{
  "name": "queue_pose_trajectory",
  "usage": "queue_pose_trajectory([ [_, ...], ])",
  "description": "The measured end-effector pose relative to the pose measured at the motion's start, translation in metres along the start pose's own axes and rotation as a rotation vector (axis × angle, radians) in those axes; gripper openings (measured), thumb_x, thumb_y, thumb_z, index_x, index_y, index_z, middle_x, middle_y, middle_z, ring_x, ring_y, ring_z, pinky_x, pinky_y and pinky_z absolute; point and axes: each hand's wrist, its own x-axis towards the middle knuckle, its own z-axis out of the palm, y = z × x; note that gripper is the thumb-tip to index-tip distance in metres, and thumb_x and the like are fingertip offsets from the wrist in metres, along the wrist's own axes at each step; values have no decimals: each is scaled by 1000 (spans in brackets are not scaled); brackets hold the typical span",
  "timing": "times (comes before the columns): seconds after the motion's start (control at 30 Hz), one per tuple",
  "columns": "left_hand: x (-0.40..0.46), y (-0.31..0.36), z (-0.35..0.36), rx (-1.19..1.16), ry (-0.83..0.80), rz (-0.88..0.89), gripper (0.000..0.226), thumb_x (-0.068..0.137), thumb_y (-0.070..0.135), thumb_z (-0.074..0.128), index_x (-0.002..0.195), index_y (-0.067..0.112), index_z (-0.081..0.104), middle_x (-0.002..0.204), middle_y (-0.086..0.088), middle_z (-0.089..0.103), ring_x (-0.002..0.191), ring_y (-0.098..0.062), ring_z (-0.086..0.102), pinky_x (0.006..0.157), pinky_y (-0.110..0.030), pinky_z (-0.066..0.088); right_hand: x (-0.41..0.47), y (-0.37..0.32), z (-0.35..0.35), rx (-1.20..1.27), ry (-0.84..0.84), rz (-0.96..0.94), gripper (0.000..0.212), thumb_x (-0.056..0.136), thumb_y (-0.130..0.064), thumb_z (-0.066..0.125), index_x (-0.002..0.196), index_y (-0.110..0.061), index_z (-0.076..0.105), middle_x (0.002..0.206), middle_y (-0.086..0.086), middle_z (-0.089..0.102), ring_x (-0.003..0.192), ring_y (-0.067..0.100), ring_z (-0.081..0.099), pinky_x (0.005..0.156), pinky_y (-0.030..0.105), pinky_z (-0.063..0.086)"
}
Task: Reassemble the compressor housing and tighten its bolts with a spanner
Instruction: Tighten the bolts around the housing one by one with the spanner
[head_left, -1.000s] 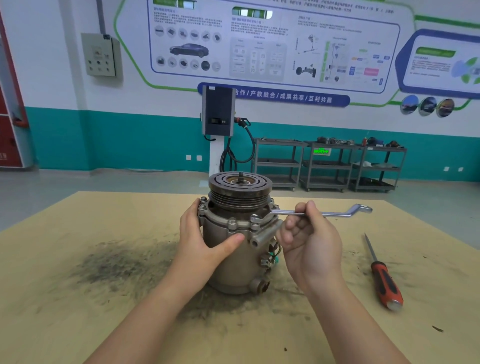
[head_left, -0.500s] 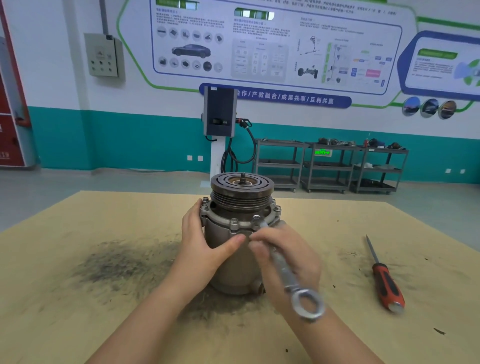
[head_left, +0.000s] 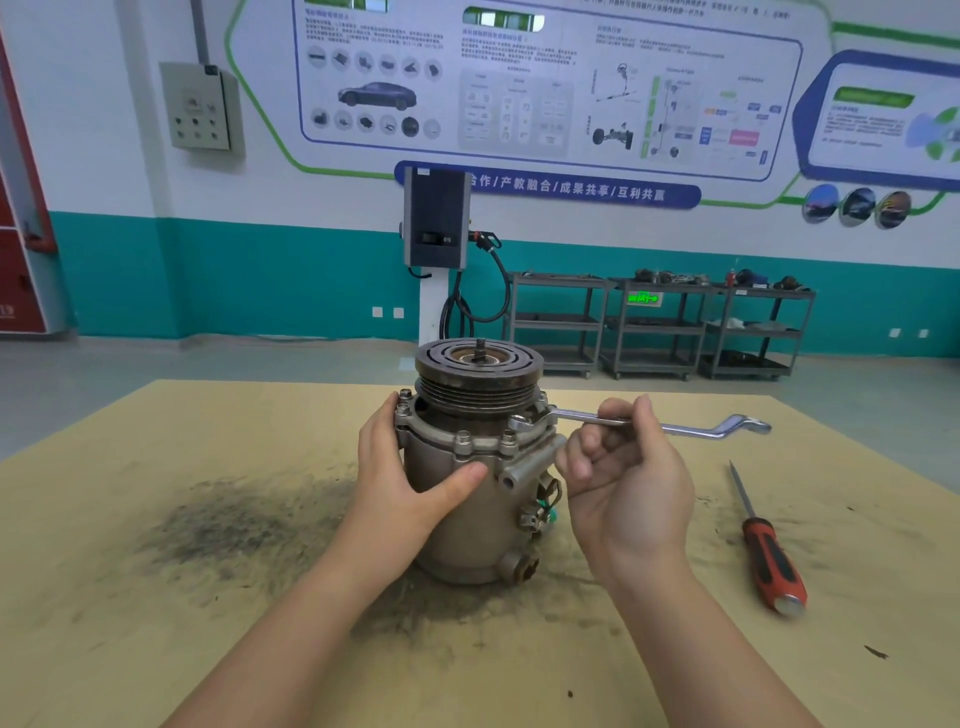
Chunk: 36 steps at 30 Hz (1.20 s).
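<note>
The compressor (head_left: 470, 467) stands upright in the middle of the table (head_left: 156, 649), with its pulley (head_left: 479, 374) on top. The housing looks put back together: the top part sits flat on the body, and bolts (head_left: 462, 441) stick up all around the rim. So the first half of your job seems done.

Now you are on the tightening part. Your left hand (head_left: 410, 478) wraps around the side of the compressor, thumb across the front, fingers round the back, holding it steady. Your right hand (head_left: 623, 467) is curled around the spanner (head_left: 691, 428), holding it near the middle of its bar. The spanner lies flat and points to the right. Its ring end sits at a bolt on the right side of the rim, and its other end sticks out in the air.

How many bolts are already tight? You cannot tell by looking. They all seem to sit low, but a loose bolt and a tight one look the same here. My guess is some turning is left.

Some things are hard to see. The back of the rim hides behind the pulley, so any bolts there are out of sight. The ring end is small, so I cannot say if it sits fully on the bolt. Your left fingers hide behind the compressor. A screwdriver (head_left: 769, 556) lies on the table, well to the right.
</note>
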Motion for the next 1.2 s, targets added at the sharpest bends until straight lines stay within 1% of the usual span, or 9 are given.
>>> queue_pose_trajectory([
  [0.33,-2,0,1,-19,7,20,120,55,75,70,155,32,20,154,15,30,140,-4,34,115,-45,39,15,-10,-6,-111,-107,176,34,98,-20,42,70,-10,59,50,5,45,37,15,38,40,23,36],
  [0.43,-1,-1,1,-45,-2,13,120,55,74,72,155,33,20,154,15,32,141,-5,36,114,-45,40,6,3,-11,-313,-98,-125,42,100,-28,45,65,-21,68,53,2,51,43,15,44,44,22,37],
  [0.57,0,-2,3,-50,1,12,119,56,75,72,155,36,19,155,17,31,141,-2,35,116,-43,38,-13,20,-14,-623,-259,-675,28,101,-37,44,84,-32,66,67,-11,56,56,10,52,53,22,42],
  [0.67,0,-2,3,-32,15,17,117,56,74,72,154,38,19,155,20,30,140,1,33,118,-40,34,-20,26,-12,-868,-454,-936,29,101,-41,46,90,-20,63,78,-9,58,67,5,54,62,17,42],
  [0.77,-1,-3,3,-38,11,27,112,57,67,76,152,39,22,151,16,36,138,-3,39,116,-43,38,-22,27,-8,-980,-557,-1057,34,99,-37,53,87,-9,68,73,2,58,62,12,52,54,23,45],
  [0.83,-1,-3,3,-42,12,29,115,57,70,75,153,36,22,152,15,35,139,-3,38,115,-44,38,-21,24,-8,-938,-526,-989,37,100,-39,50,86,-10,69,76,-2,61,64,11,55,57,23,46],
  [0.93,-1,0,3,-42,12,14,118,55,74,72,155,34,20,153,17,32,140,-2,36,115,-44,40,-18,12,-5,-617,-304,-683,28,99,-39,44,84,-30,65,65,-11,56,54,6,51,53,19,42],
  [1.03,-2,3,3,-40,3,9,121,55,76,72,155,34,19,153,18,31,139,-1,35,115,-42,39,-10,2,-1,-352,-108,-335,35,96,-40,48,72,-21,65,54,-2,51,44,13,45,45,22,38],
  [1.2,-4,6,2,-57,-1,20,112,64,70,74,155,31,22,152,13,34,139,-4,37,115,-44,38,2,0,-3,-121,-74,6,40,97,-32,44,66,-13,63,51,3,47,40,15,41,42,23,35],
])
